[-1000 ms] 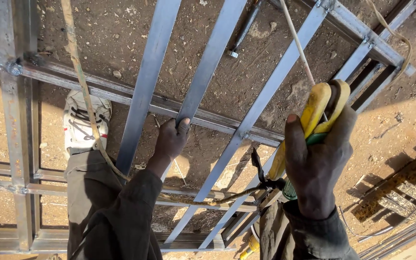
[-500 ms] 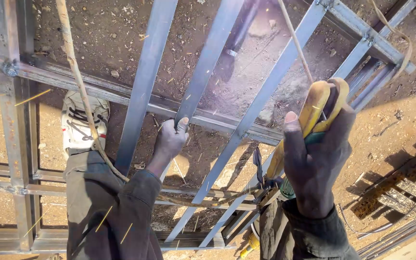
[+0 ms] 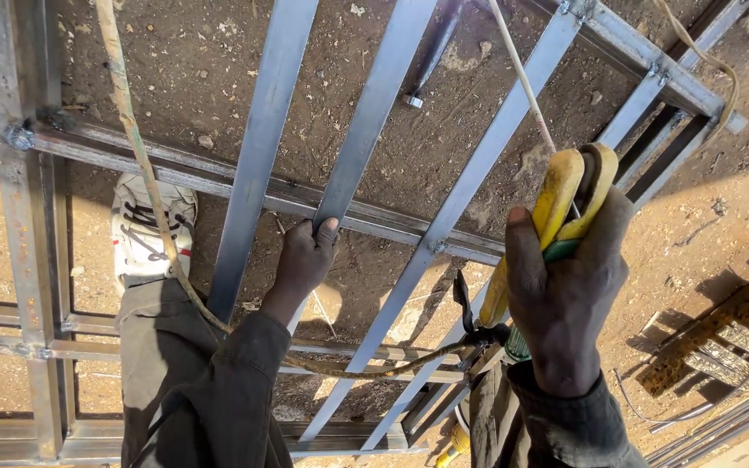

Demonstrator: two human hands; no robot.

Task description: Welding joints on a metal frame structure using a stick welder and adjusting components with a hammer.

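Observation:
My left hand (image 3: 305, 260) grips a flat grey steel bar (image 3: 374, 113) of a metal frame (image 3: 19, 217) where the bar meets a horizontal cross rail (image 3: 218, 178). My right hand (image 3: 565, 295) is raised nearer the camera, closed around the yellow and green handle (image 3: 565, 199) of a tool; a thin rod (image 3: 522, 78) runs up from it. A worn cable (image 3: 132, 139) hangs from the top left, loops past my left sleeve and ends near a black clamp (image 3: 470, 321) below my right hand.
The frame of several parallel steel bars lies over bare brown dirt. My white shoe (image 3: 149, 225) stands between the bars at left. More metal bars (image 3: 721, 355) lie on the ground at the lower right.
My left hand has closed more firmly on the steel bar at the cross rail. My right hand has kept its hold on the tool, hardly moving.

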